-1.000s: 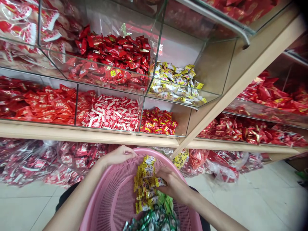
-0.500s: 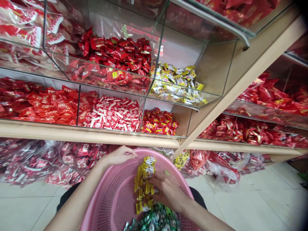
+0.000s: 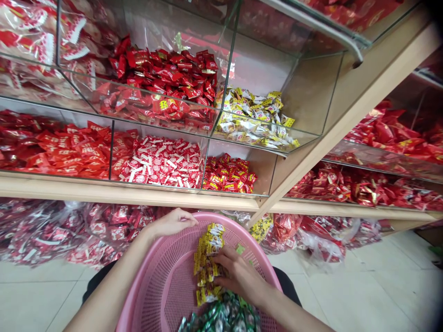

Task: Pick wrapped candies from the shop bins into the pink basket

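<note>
A pink mesh plastic basket (image 3: 147, 275) stands in front of me between my knees. My left hand (image 3: 175, 223) is closed over its far left rim. Inside lies a row of yellow-wrapped candies (image 3: 204, 254), running from the far wall towards the middle. My right hand (image 3: 237, 275) reaches in from the right with curled fingers on those candies; how many are in its grasp is hidden. Nearer to me, a heap of green-wrapped candies (image 3: 223, 315) fills the bottom of the basket.
Ahead are shelves with clear bins of red-wrapped candies (image 3: 173, 76), yellow and white candies (image 3: 258, 113) and small red candies (image 3: 228, 174). A slanted wooden post (image 3: 332, 124) divides the shelving. Plastic bags of candy (image 3: 44, 233) lie on the tiled floor (image 3: 377, 290) below.
The fingers of my right hand have shifted slightly on the yellow-wrapped candies. My left hand stays on the basket rim, and the view has moved a little.
</note>
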`<state>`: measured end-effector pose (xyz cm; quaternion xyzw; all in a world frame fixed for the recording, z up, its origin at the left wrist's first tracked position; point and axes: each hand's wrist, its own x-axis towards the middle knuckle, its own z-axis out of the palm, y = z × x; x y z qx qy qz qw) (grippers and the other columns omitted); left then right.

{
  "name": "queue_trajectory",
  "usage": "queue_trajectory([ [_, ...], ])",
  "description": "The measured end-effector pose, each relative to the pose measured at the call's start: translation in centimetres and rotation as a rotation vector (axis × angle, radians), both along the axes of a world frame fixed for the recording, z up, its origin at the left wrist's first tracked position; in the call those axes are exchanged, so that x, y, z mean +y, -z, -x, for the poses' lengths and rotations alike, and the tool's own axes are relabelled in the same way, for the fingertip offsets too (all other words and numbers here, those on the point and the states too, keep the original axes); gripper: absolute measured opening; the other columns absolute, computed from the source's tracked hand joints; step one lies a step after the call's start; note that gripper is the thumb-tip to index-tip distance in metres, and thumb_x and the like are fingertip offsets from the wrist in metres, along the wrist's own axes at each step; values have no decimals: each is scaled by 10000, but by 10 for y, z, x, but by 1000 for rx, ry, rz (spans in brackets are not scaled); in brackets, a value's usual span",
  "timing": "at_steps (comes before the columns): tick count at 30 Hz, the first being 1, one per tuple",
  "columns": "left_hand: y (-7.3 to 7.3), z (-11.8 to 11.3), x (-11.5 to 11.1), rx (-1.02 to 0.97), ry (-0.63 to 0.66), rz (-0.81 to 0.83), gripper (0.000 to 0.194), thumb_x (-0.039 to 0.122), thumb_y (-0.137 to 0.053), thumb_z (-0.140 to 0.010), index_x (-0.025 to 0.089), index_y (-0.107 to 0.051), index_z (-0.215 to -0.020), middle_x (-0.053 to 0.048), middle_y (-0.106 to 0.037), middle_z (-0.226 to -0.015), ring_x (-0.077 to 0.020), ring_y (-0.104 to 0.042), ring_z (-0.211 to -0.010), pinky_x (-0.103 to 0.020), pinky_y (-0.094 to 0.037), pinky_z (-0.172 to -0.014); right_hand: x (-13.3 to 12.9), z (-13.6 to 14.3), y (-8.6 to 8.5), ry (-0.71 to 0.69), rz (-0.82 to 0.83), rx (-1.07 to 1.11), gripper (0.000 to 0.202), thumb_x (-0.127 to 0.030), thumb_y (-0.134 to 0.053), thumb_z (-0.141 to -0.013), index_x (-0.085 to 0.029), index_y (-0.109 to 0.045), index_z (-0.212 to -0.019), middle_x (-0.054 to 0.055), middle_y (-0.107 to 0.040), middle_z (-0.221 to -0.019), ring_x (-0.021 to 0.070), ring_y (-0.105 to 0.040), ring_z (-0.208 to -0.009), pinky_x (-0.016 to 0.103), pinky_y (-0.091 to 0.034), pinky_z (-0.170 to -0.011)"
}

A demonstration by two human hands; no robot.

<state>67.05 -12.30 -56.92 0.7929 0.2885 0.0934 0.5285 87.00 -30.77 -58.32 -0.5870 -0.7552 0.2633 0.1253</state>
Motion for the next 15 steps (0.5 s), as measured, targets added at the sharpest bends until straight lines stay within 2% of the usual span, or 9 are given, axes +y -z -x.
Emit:
queue_trajectory([
  [8,-1,-1,-1,16,-41,56,380,446,-601,-761,157,-717,-979,-68,-709,-1060,-200,-634,-982,-287,-451,-873,-6,-6,0,29,-20,114,429,-218,-669,-767,-226,-551,-1179,54,-522,-1156,204,-532,-1050,320,-452,-906],
  [15,-3,0,-2,-15,-39,61,346,439,-606,-763,181,-725,-960,-46,-719,-1037,-189,-633,-978,-274,-449,-864,-14,-12,-2,67,6,185,410,-208,-640,-790,-248,-535,-1184,48,-499,-1192,194,-533,-1081,314,-440,-943],
])
